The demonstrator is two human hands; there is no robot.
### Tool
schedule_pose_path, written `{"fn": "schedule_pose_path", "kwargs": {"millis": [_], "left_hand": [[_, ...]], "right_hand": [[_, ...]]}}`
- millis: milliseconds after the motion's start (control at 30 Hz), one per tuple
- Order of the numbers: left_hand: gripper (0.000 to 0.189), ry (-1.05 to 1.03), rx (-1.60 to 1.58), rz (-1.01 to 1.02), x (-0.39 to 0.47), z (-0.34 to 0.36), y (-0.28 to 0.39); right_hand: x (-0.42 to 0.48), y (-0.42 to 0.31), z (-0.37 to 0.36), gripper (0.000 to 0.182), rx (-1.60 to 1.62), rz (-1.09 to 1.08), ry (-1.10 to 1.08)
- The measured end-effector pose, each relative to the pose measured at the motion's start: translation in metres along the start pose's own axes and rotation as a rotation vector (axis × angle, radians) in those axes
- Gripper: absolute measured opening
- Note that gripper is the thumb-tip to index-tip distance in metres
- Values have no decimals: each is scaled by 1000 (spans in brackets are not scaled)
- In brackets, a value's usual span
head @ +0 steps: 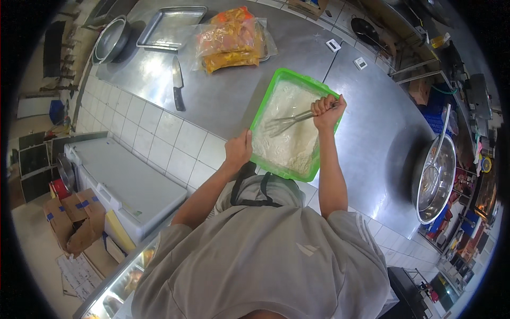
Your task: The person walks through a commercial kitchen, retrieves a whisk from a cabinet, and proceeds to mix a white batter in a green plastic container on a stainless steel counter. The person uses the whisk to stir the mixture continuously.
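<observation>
A green plastic tub [261, 107] stands tilted to the view at the front edge of the steel table, with a whitish, flour-like mass [285, 139] inside. My left hand [239, 149] grips the tub's left wall, thumb up along the rim. In my right hand [327, 111], near the tub's right rim, is the handle of a wire whisk [295, 119]. The whisk's wires lie at the surface of the whitish mass. Some drier, lumpy powder shows in the tub's near right corner. Whether the mass is wet throughout I cannot tell.
On the steel table [370, 131] are a kitchen knife [178, 85], clear bags of orange-yellow marinated food [231, 40], a metal tray [144, 34], metal bowls [113, 38] and two small white devices [333, 45]. A large steel basin [421, 199] with a ladle stands at the right. A white chest freezer [127, 179] stands lower left.
</observation>
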State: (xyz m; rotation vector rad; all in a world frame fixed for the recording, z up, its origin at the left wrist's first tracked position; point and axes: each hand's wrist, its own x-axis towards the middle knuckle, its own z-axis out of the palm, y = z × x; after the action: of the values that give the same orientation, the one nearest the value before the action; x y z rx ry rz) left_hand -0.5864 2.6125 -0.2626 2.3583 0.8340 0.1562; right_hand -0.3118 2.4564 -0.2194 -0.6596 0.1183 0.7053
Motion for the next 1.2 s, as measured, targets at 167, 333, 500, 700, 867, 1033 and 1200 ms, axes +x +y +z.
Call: {"fn": "schedule_pose_path", "kwargs": {"millis": [167, 333, 500, 700, 867, 1033, 1200], "left_hand": [[35, -26, 1, -21, -2, -11, 10], [34, 8, -61, -7, -3, -10, 9], [33, 45, -154, -33, -4, -5, 1], [34, 82, -244, -8, -2, -1, -3], [33, 38, -242, 7, 0, 0, -7], [33, -11, -279, 49, 4, 0, -9], [34, -27, -247, 49, 4, 4, -12]], "right_hand": [[-15, 0, 9, 61, -14, -192, 53], [-53, 8, 23, 63, -179, -208, -147], [-102, 15, 53, 63, -401, -440, -352], [-141, 58, 74, 67, -509, -532, -304], [-150, 68, 61, 67, -603, -576, -184], [-159, 62, 48, 66, -661, -615, -70], [-170, 49, 49, 59, -1111, -979, 133]]}}
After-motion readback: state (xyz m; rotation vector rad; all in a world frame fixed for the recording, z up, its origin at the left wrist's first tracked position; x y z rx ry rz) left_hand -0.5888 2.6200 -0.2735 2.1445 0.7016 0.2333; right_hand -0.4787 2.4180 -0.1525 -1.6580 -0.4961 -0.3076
